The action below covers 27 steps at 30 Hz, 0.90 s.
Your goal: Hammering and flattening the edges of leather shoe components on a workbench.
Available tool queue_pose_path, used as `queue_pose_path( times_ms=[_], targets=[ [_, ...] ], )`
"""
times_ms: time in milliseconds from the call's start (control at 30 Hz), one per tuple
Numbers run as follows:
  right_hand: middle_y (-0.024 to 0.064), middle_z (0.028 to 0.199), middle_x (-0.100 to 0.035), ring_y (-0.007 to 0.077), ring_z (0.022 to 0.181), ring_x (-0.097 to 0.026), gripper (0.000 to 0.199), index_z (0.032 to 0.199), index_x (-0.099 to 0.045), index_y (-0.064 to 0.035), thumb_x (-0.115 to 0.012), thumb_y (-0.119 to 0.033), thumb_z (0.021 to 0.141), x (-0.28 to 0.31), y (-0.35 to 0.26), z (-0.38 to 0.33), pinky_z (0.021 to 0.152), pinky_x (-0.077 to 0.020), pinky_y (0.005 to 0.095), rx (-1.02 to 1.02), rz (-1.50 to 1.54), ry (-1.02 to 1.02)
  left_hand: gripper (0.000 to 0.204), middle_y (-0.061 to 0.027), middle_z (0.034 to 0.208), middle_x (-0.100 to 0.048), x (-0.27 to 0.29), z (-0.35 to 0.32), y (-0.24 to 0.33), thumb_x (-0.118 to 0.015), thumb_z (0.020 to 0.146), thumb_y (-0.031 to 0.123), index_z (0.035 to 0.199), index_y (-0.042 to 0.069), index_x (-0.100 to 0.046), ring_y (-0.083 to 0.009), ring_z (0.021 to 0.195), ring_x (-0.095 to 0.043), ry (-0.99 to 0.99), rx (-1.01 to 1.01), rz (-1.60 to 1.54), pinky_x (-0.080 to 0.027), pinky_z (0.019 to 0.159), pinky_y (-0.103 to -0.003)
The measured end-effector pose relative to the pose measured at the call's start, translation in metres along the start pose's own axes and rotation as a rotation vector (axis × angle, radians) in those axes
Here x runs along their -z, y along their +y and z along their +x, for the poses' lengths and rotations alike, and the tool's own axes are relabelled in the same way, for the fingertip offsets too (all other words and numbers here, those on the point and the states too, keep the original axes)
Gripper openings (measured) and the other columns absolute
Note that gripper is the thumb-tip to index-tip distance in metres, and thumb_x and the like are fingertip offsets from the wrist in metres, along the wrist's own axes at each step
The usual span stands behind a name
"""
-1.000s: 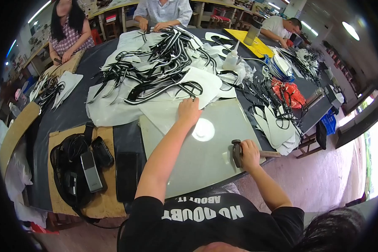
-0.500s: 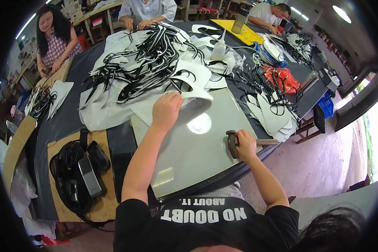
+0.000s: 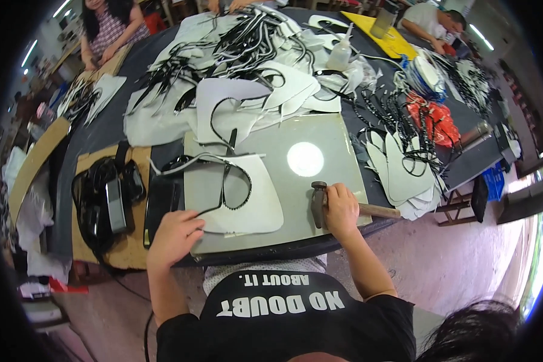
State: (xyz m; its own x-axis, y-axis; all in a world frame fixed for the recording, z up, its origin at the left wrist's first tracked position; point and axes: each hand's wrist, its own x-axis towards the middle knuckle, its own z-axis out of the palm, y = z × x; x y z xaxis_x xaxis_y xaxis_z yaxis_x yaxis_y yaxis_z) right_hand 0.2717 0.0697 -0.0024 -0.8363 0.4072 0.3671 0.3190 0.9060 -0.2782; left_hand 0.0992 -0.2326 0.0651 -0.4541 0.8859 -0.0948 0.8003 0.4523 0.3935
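Observation:
A flat white shoe-upper-like piece (image 3: 256, 199) with a looping black strap (image 3: 249, 192) lies on the pale grey slab (image 3: 338, 154) in front of me. At its near left corner, my left hand (image 3: 176, 236) pinches the end of the black strap, fingers closed. To the right, my right hand (image 3: 342, 212) is wrapped round the handle of a hammer (image 3: 318, 206), close to its metal head. The hammer lies low over the slab's right side, its wooden handle pointing right. Another white piece (image 3: 214, 105) overlaps the slab's far edge.
A heap of black-and-white straps (image 3: 241, 45) fills the far table, beside a squeeze bottle (image 3: 340, 55). Stacked white pieces (image 3: 398, 172) and a red bag (image 3: 433, 120) are at right. A pouch with devices (image 3: 105, 199) lies on cardboard at left. Co-workers sit across the table.
My left hand has come back from the heap toward me, and a white strapped piece now lies on the slab. My right hand still holds the hammer. The view has shifted.

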Motion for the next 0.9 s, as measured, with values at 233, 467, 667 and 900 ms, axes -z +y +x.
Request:
queue_pose_path(
  times_ms=[233, 467, 667, 900],
  targets=[
    [0.0075, 0.080, -0.051, 0.0253, 0.073, -0.052, 0.018, 0.081, -0.054, -0.0065, -0.053, -0.004, 0.063, -0.002, 0.004, -0.009, 0.063, -0.0405, 0.0351, 0.073, 0.045, 0.052, 0.042, -0.0130, 0.107, -0.052, -0.007, 0.062, 0.035, -0.063, 0.068, 0.020, 0.104, 0.002, -0.053, -0.0290, 0.101, -0.047, 0.452, 0.066, -0.098, -0.034, 0.087, -0.037],
    [0.0070, 0.080, -0.051, 0.0248, 0.074, -0.053, 0.020, 0.081, -0.054, -0.0066, -0.054, -0.005, 0.061, 0.004, 0.000, -0.007, 0.065, -0.0412, 0.0340, 0.080, 0.044, 0.002, 0.041, -0.0091, 0.097, -0.052, -0.031, 0.134, 0.016, -0.066, 0.065, 0.022, 0.099, 0.004, -0.054, -0.0255, 0.093, -0.049, 0.456, -0.012, 0.147, -0.035, 0.080, -0.036],
    [0.0080, 0.083, -0.052, 0.0287, 0.069, -0.054, 0.020, 0.083, -0.052, -0.0067, -0.055, -0.007, 0.064, 0.006, 0.005, 0.001, 0.058, -0.0429, 0.0374, 0.124, 0.073, -0.057, 0.034, -0.0087, 0.086, -0.052, -0.024, 0.138, 0.005, -0.067, 0.062, 0.027, 0.088, 0.006, -0.058, -0.0251, 0.083, -0.049, 0.386, -0.002, 0.110, -0.036, 0.073, -0.037],
    [0.0143, 0.105, -0.048, 0.0349, 0.079, -0.054, 0.022, 0.087, -0.052, -0.0092, -0.057, -0.007, 0.066, 0.023, -0.045, 0.111, 0.068, -0.0432, 0.0396, 0.342, 0.153, -0.274, 0.016, -0.0049, 0.075, -0.055, -0.013, 0.106, -0.008, -0.060, 0.070, 0.020, 0.081, 0.008, -0.056, -0.0230, 0.079, -0.052, 0.512, -0.180, -0.029, -0.033, 0.080, -0.040]
  ],
)
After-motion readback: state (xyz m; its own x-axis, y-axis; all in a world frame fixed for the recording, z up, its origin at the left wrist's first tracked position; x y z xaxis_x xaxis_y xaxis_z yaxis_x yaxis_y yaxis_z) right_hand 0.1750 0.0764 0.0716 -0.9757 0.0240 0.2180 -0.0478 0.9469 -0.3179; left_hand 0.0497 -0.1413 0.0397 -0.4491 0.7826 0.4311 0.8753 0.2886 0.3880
